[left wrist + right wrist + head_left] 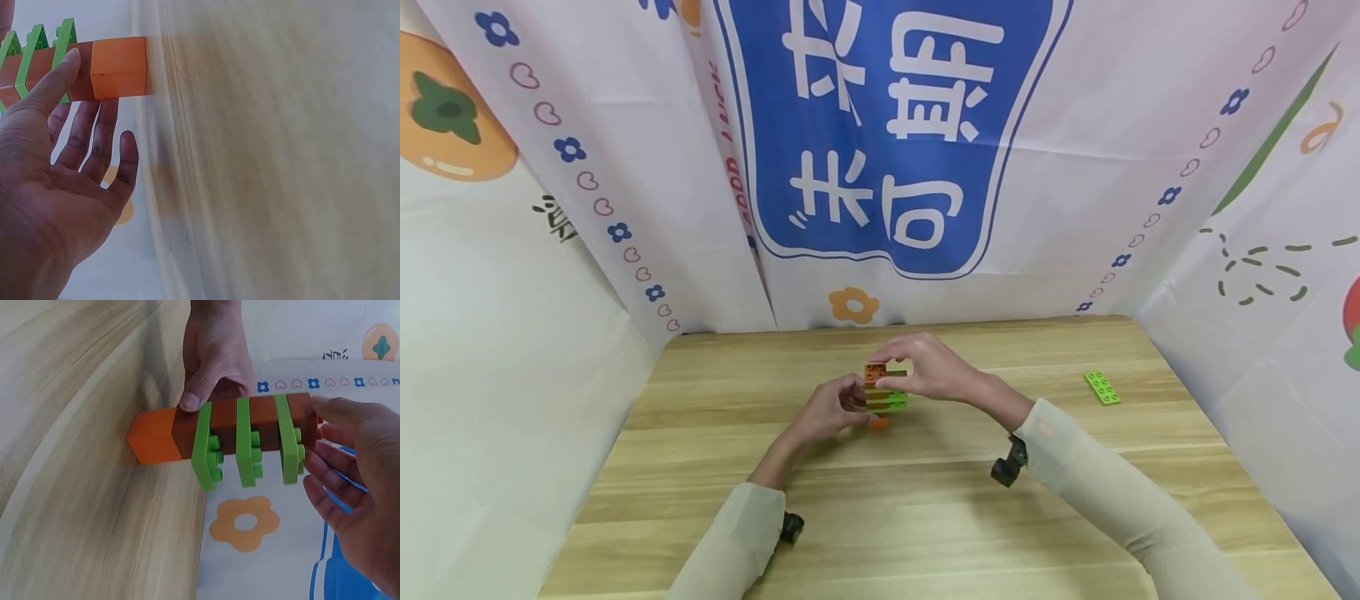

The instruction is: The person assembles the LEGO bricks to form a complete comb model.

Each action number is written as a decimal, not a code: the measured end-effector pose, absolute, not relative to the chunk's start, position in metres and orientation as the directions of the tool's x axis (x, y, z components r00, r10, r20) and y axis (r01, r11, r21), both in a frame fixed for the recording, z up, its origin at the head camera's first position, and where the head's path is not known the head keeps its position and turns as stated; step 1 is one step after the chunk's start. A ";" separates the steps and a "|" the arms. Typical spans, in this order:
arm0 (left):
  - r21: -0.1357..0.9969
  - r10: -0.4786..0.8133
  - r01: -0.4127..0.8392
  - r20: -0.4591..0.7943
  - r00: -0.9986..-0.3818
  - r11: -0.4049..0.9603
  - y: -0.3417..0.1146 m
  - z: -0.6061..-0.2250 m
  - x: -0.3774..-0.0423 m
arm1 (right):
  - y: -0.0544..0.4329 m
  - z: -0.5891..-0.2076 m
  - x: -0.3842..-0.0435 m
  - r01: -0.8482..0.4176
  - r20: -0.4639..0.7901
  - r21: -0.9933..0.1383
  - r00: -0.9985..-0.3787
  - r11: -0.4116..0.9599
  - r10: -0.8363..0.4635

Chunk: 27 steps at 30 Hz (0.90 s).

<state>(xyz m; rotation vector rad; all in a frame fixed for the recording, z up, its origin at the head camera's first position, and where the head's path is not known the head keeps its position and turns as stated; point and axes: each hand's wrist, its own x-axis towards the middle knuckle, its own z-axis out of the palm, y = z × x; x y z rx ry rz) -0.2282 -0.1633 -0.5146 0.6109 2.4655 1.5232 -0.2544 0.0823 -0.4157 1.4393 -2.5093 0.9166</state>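
Observation:
A tower of building blocks [224,425] stands on the table, with an orange block [119,67] at its base. Above that, brown blocks [261,419] alternate with three green studded plates [204,450], which jut out to one side. My left hand [826,412] holds the tower low down, its thumb on the lower brown part and fingers behind. At the top, my right hand [929,369] pinches the uppermost brown block [301,407] between thumb and fingers. Studs show on top of that block in the head view.
A loose green studded plate [1102,388] lies on the wooden table [925,525], to the right of the tower. Printed white cloth [1060,242] hangs behind the table's back edge and along both sides. Each wrist wears a small black camera [1009,462].

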 end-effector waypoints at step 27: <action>0.890 0.404 0.211 0.033 -0.914 0.405 -0.161 -0.513 -0.227 | 0.158 -0.429 -0.264 -0.762 0.371 -0.455 -0.633 0.461 -0.679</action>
